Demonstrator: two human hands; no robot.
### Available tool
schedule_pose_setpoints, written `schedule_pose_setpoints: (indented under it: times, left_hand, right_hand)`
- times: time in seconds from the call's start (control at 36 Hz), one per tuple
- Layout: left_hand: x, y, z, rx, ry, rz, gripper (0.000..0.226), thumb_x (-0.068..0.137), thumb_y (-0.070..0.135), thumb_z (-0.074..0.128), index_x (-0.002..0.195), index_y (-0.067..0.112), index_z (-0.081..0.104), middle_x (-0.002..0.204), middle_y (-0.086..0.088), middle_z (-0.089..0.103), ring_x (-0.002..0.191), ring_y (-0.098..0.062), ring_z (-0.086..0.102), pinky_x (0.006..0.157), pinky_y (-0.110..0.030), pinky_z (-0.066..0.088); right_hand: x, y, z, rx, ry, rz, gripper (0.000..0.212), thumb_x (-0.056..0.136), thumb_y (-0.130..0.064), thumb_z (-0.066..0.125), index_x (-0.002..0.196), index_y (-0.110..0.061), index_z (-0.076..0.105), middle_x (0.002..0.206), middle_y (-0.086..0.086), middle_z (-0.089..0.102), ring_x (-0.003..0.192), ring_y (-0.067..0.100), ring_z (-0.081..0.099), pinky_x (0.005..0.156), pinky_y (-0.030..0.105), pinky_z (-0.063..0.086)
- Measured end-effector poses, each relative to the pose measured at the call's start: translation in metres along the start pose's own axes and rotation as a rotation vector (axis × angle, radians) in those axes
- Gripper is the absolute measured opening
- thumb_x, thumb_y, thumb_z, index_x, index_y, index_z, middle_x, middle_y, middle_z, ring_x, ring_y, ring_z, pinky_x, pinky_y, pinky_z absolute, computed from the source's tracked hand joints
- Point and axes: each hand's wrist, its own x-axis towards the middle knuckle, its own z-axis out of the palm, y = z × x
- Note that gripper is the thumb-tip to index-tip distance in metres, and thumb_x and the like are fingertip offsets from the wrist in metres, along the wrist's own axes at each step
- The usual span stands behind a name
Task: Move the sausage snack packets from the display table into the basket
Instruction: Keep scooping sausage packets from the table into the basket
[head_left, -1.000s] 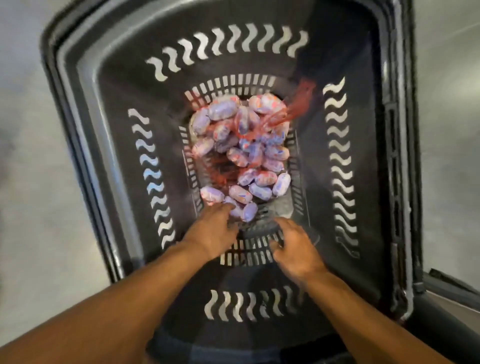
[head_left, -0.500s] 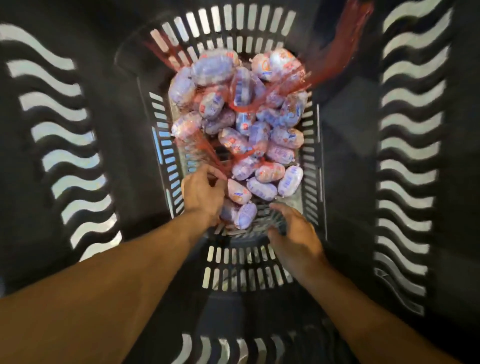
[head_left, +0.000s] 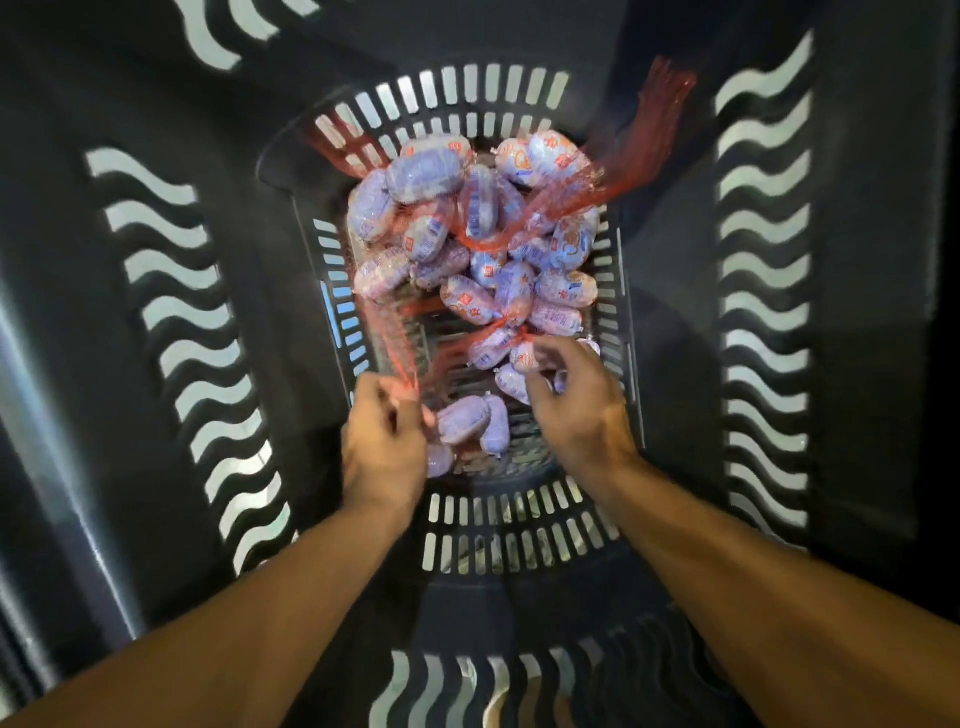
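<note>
Below, red netting (head_left: 524, 228) tangles over sausage snack packets (head_left: 498, 270) inside basket (head_left: 208, 364).

Both hands (head_left: 382, 447) pinch red netting (head_left: 400, 358) over basket (head_left: 156, 291) sausages (head_left: 488, 249).

A dark slotted basket (head_left: 524, 525) with wave-shaped cutouts in its walls carries a heap of sausage snack packets (head_left: 483, 249) in red netting (head_left: 550, 213) on its floor.
</note>
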Motion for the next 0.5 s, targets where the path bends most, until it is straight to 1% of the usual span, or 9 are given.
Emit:
schedule_pose_setpoints:
  times: [0.06, 0.11, 0.19, 0.25, 0.31, 0.36, 0.42, 0.47, 0.5]
  left_hand:
    - [-0.002, -0.005, -0.004, 0.059, 0.053, 0.019, 0.012, 0.098, 0.009, 0.052, 0.092, 0.019, 0.051, 0.086, -0.010, 0.069, 0.082, -0.030, 0.067, 0.080, -0.049, 0.056]
    - [-0.001, -0.006, -0.004, 0.074, 0.073, 0.029, 0.008, 0.098, 0.010, 0.051, 0.094, 0.018, 0.051, 0.086, -0.011, 0.070, 0.081, -0.031, 0.066, 0.078, -0.050, 0.055]
    - [0.002, -0.004, 0.000, 0.040, 0.035, 0.038, 0.011, 0.099, 0.009, 0.052, 0.093, 0.017, 0.051, 0.082, -0.011, 0.067, 0.072, -0.025, 0.063, 0.070, -0.044, 0.055]
    - [0.003, -0.001, 0.004, 0.033, 0.003, 0.056, 0.010, 0.101, 0.010, 0.053, 0.093, 0.016, 0.052, 0.084, -0.011, 0.066, 0.073, -0.023, 0.062, 0.068, -0.040, 0.053]
    - [0.003, -0.001, 0.006, 0.029, -0.007, 0.048, 0.009, 0.101, 0.011, 0.052, 0.094, 0.016, 0.052, 0.089, -0.011, 0.068, 0.080, -0.026, 0.064, 0.070, -0.038, 0.053]
    - [0.003, -0.002, 0.007, 0.028, 0.005, 0.028, 0.013, 0.102, 0.013, 0.051, 0.092, 0.021, 0.052, 0.093, -0.009, 0.069, 0.085, -0.026, 0.067, 0.067, -0.033, 0.052]
    - [0.002, -0.003, 0.008, 0.037, 0.021, 0.016, 0.013, 0.102, 0.012, 0.050, 0.092, 0.020, 0.051, 0.091, -0.009, 0.068, 0.079, -0.017, 0.067, 0.060, -0.025, 0.052]
    - [-0.001, -0.001, 0.009, 0.001, 0.024, 0.006, 0.013, 0.102, 0.006, 0.048, 0.092, 0.014, 0.051, 0.084, -0.007, 0.066, 0.065, 0.000, 0.065, 0.048, -0.009, 0.044]
    - [-0.001, -0.001, 0.010, -0.023, 0.017, 0.002, 0.013, 0.101, 0.002, 0.048, 0.092, 0.010, 0.051, 0.080, -0.006, 0.065, 0.060, 0.005, 0.063, 0.046, -0.007, 0.043]
  right_hand:
    - [0.006, -0.004, 0.003, -0.060, 0.043, -0.019, 0.037, 0.098, -0.016, 0.063, 0.135, -0.015, 0.059, 0.130, 0.001, 0.060, 0.123, 0.016, 0.052, 0.105, 0.036, 0.048]
    - [0.012, -0.008, 0.008, -0.115, 0.048, -0.049, 0.039, 0.097, -0.020, 0.063, 0.136, -0.017, 0.057, 0.131, -0.001, 0.057, 0.125, 0.015, 0.047, 0.106, 0.035, 0.045]
    - [0.019, -0.013, 0.014, -0.138, 0.044, -0.085, 0.035, 0.096, -0.023, 0.067, 0.129, -0.020, 0.058, 0.127, -0.004, 0.054, 0.121, 0.013, 0.046, 0.103, 0.035, 0.046]
    - [0.021, -0.016, 0.017, -0.165, 0.130, -0.144, 0.032, 0.090, -0.016, 0.072, 0.119, -0.019, 0.057, 0.121, -0.003, 0.051, 0.115, 0.014, 0.048, 0.099, 0.037, 0.048]
    - [0.023, -0.016, 0.017, -0.237, 0.233, -0.216, 0.039, 0.084, -0.009, 0.074, 0.116, -0.019, 0.055, 0.121, -0.001, 0.049, 0.115, 0.019, 0.048, 0.098, 0.040, 0.046]
    - [0.028, -0.016, 0.016, -0.322, 0.243, -0.256, 0.053, 0.079, -0.006, 0.076, 0.125, -0.024, 0.054, 0.133, 0.000, 0.046, 0.125, 0.021, 0.044, 0.105, 0.041, 0.042]
    - [0.037, -0.016, 0.014, -0.439, 0.165, -0.287, 0.067, 0.079, -0.010, 0.080, 0.136, -0.030, 0.052, 0.146, -0.001, 0.040, 0.138, 0.022, 0.035, 0.113, 0.042, 0.034]
    - [0.046, -0.014, 0.011, -0.552, 0.094, -0.329, 0.065, 0.081, -0.020, 0.081, 0.138, -0.033, 0.053, 0.150, 0.000, 0.039, 0.143, 0.025, 0.028, 0.117, 0.041, 0.029]
    - [0.050, -0.013, 0.010, -0.581, 0.084, -0.354, 0.061, 0.082, -0.023, 0.080, 0.137, -0.034, 0.056, 0.149, 0.000, 0.041, 0.142, 0.025, 0.028, 0.116, 0.040, 0.028]
